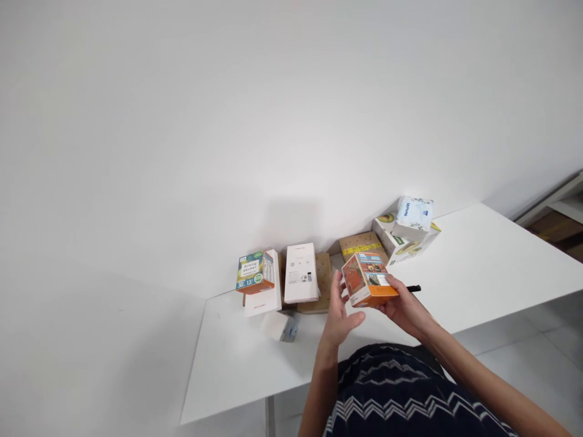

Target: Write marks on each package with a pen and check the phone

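Orange box (368,279) held up over white table (478,255), long axis running left-right. R hand (403,306) grips its right end from below, fingers wrapped; L hand (339,312) open, palm touching left face. Black pen (413,289) just behind R hand. Green box (255,272), white boxes (300,273), avocado box (407,243) well clear by wall

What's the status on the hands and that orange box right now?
Right hand holds orange box. Left hand open beside it. Other boxes behind, none blocking.
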Available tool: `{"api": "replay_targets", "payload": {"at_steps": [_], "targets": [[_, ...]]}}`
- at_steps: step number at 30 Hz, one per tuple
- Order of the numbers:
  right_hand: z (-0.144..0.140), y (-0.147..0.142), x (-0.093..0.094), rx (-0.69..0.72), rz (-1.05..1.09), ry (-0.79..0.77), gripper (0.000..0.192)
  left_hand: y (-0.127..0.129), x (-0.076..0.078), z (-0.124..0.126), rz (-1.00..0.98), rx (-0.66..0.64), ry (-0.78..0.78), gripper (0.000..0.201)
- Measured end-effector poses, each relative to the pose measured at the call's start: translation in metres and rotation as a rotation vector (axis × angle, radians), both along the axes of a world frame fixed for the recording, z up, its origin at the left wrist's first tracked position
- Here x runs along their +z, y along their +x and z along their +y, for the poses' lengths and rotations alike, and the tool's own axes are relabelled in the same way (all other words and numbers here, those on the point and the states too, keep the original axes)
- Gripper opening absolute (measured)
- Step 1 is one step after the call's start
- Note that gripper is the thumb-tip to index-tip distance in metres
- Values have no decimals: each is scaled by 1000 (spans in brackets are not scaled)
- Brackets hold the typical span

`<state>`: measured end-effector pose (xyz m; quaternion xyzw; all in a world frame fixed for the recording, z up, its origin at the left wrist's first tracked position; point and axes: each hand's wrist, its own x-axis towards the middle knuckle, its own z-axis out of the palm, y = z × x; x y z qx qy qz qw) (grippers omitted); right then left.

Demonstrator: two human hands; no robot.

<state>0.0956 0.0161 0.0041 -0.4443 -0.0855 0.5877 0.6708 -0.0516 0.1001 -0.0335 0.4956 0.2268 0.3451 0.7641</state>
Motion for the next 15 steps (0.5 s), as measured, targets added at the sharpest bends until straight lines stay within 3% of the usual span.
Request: {"api": "replay_targets", "payload": {"at_steps": [4, 7, 15], "targets": [[-2, -5, 9, 150, 139, -12, 44, 2, 14, -7, -81, -51, -66, 124], [-1, -10, 13, 218, 186, -3, 49, 6, 18, -10, -71, 18, -120, 135], [-4, -14, 8, 263, 233, 45, 50, 8, 7, -10, -83, 77, -45, 129]]}}
